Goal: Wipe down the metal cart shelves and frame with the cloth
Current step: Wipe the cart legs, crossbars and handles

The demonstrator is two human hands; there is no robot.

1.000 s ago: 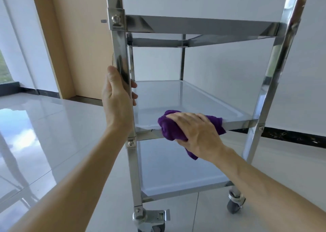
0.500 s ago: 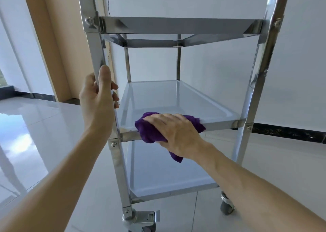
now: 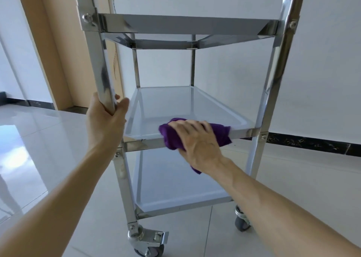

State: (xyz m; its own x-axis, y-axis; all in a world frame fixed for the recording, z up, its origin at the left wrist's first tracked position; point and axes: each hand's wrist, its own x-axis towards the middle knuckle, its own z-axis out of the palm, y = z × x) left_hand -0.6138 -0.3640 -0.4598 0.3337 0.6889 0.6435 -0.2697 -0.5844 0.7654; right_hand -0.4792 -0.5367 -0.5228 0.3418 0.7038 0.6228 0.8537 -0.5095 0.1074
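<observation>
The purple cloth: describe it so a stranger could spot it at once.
Start at the steel cart and drop to its middle shelf. At that shelf's front edge, the right hand presses down a bunched cloth. It is the only purple, soft thing among bare metal.

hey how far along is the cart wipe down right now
Nothing shows as finished; the steel gives no wiped-or-unwiped cue. In hand: the right hand presses the purple cloth over the front rim of the middle shelf, while the left hand grips the front left post to steady the cart. Likely left: the bottom shelf, the top shelf rails and the other posts.
</observation>
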